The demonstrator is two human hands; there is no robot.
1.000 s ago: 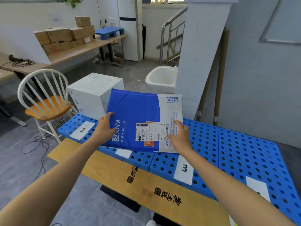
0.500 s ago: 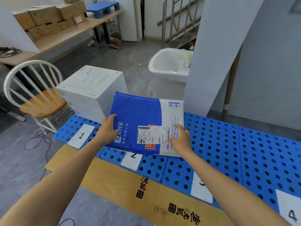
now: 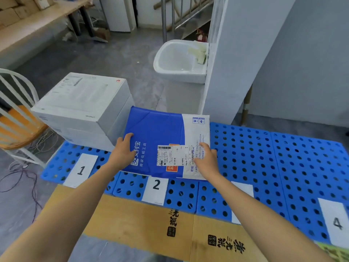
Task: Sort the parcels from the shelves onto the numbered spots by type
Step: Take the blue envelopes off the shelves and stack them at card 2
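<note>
Head view: placement of a flat parcel at its numbered spot. The blue-and-white padded mailer (image 3: 162,140) lies low and nearly level over the blue perforated pallet (image 3: 264,157), directly behind the label "2" (image 3: 155,188) and just beside the stack of white cartons (image 3: 81,103) that occupies the spot behind label "1" (image 3: 81,170). Whether its underside already touches the pallet cannot be told.

The left hand (image 3: 123,152) grips the mailer's left edge and the right hand (image 3: 204,159) its near right corner, each with the thumb on top and the other fingers apparently tucked beneath. This two-sided hold probably keeps the soft envelope flat and square to the label, with the shipping slip facing up. Cartons go to spot 1 and this mailer to spot 2, consistent with sorting by type. The spot behind label "4" (image 3: 337,222) holds no parcel in this view.

Compared with half a second earlier, the mailer sits lower and farther back, so label "2", then partly covered, is now fully exposed. Both grips are unchanged.
</note>
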